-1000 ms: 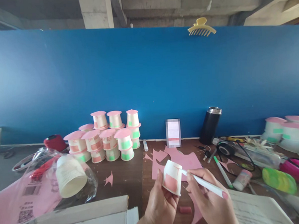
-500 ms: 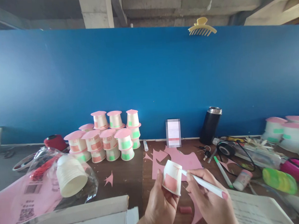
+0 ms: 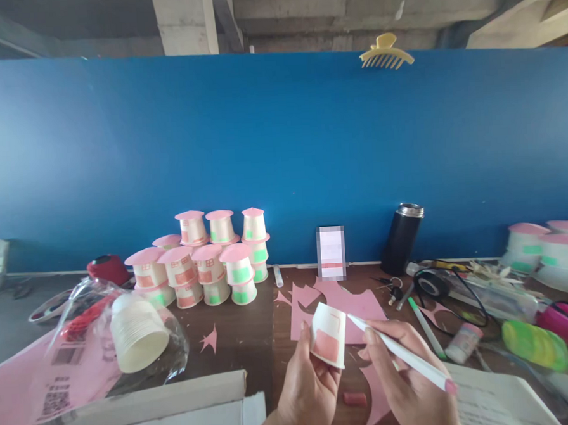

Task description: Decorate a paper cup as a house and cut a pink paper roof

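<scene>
Bag [image 3: 87, 311] of clear plastic is lying at the left of the table [image 3: 243, 341], holding a sideways stack of white cups [image 3: 138, 331], mouth toward the camera. Finished cup houses [image 3: 210, 261] with pink roofs are standing piled against the blue wall. Black flask [image 3: 402, 238] is standing upright further right, lid on; contents not visible.

Small cup [image 3: 328, 336] is sitting upside down, above the pink sheet [image 3: 365, 304] and low in the centre. It is bearing a pink patch on its side. Left hand [image 3: 307, 389] is grasping it, thumb on the left wall and fingers behind. Right hand [image 3: 407, 387] is pinching a white pen [image 3: 400, 353] in a writing grip, tip pointing up-left.

Versus half a second ago, the right hand is sitting lower and further right. The pen tip is now lying just beside the cup's right edge instead of on its side. Contact cannot be told.
</scene>
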`<state>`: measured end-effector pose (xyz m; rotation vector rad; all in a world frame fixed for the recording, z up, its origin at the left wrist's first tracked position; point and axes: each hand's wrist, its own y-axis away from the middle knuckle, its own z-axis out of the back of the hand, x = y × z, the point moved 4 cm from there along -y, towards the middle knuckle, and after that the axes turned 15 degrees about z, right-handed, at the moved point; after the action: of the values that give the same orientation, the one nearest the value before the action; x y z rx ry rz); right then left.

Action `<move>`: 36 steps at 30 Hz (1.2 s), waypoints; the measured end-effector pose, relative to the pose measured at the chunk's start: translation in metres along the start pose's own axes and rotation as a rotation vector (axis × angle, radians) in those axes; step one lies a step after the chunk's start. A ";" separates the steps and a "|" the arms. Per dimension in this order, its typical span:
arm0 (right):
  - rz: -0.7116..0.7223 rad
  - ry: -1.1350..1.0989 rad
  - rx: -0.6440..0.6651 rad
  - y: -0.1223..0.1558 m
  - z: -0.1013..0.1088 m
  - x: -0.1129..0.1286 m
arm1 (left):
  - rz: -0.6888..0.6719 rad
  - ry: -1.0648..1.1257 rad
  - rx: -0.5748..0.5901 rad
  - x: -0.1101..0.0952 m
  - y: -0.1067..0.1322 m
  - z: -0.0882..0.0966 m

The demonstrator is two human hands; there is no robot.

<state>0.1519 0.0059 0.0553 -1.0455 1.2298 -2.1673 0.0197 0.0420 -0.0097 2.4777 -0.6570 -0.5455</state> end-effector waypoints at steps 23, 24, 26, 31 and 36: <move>-0.037 -0.002 0.068 0.002 -0.005 -0.003 | 0.050 -0.055 -0.018 0.002 0.006 -0.003; -0.037 -0.001 0.070 0.001 -0.005 -0.003 | 0.051 -0.062 -0.008 0.002 0.007 -0.004; -0.037 0.009 0.073 0.001 -0.005 -0.003 | 0.053 -0.071 -0.002 0.004 0.009 -0.004; -0.024 0.026 0.088 0.000 -0.005 -0.001 | 0.058 -0.093 0.034 0.006 0.010 -0.005; -0.024 0.041 0.095 -0.001 -0.005 -0.001 | 0.060 -0.116 0.051 0.009 0.007 -0.004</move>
<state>0.1485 0.0096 0.0545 -0.9864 1.1255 -2.2528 0.0270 0.0332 -0.0045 2.4786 -0.7975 -0.6604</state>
